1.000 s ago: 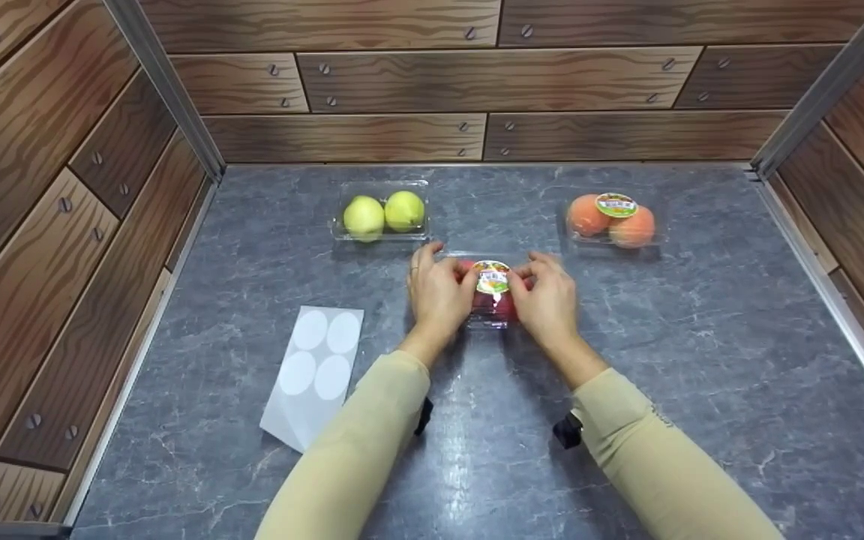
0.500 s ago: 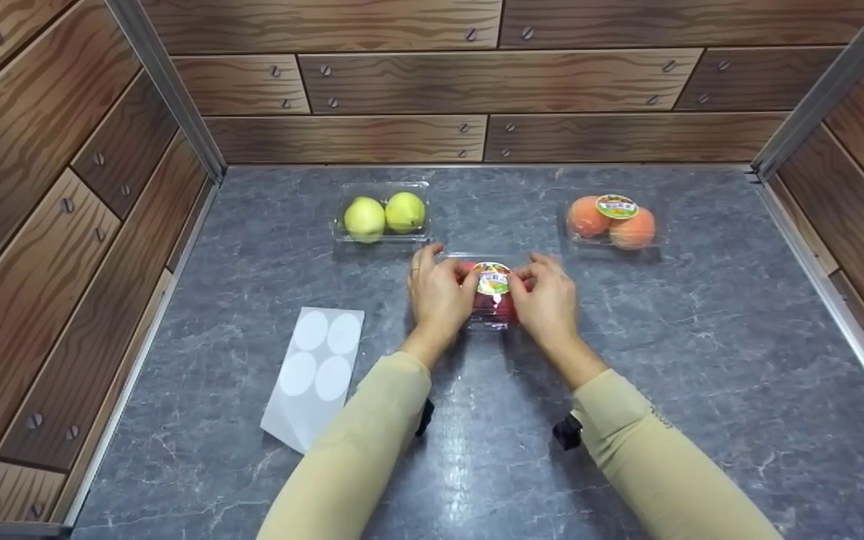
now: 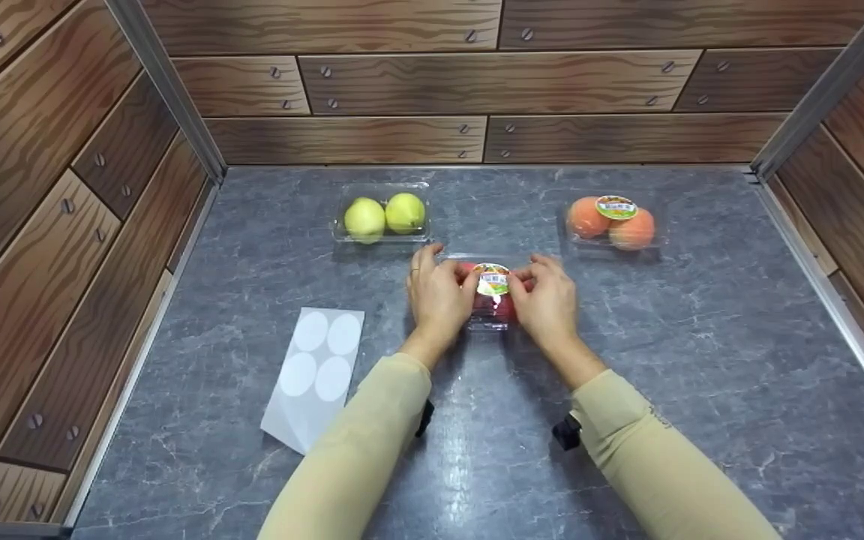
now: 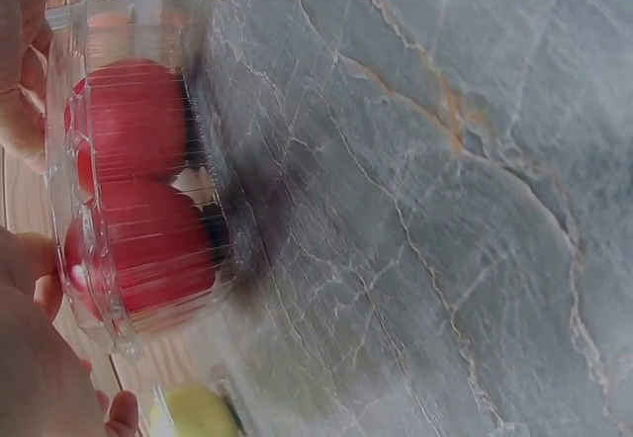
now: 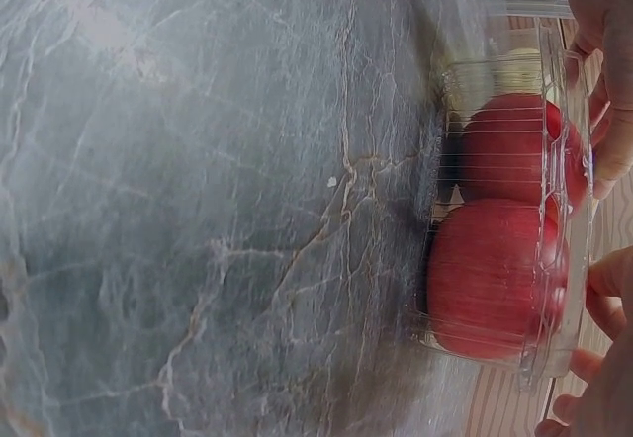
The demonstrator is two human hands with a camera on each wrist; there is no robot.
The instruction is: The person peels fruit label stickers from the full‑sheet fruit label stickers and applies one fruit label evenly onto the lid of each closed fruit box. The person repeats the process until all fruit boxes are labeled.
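- A clear plastic box [image 3: 490, 296] holding two red apples [image 4: 138, 229] sat on the grey table [image 3: 702, 360], roughly mid-width and towards the back, with a round sticker [image 3: 492, 278] on its lid.
- The left hand [image 3: 438, 294] gripped the box's left side, its fingers curled over the lid edge with the tips at the sticker.
- The right hand [image 3: 548, 300] gripped the right side the same way, thumb and fingers bent round the lid.
- Behind the box to the left, just apart from it, stood a box of green fruit [image 3: 382, 214]; back right, a little farther off, a box of orange fruit [image 3: 612, 220] with its own sticker.
- A white backing sheet [image 3: 314, 375] with four pale circles lay front left, near the left sleeve [image 3: 357, 457].
- Open tabletop spread to the right of the hands as far as the metal rail [image 3: 829, 300], and also in front between and beside the arms.
- Wooden walls [image 3: 477, 82] closed in the back and both sides.
- The hands hid most of the apples in the head view; the wrist views showed them through ribbed plastic, blurred.
- The print on the stickers was too small to read.
- In both wrist views the hands were cut off at the frame edge, so only parts of fingers showed.
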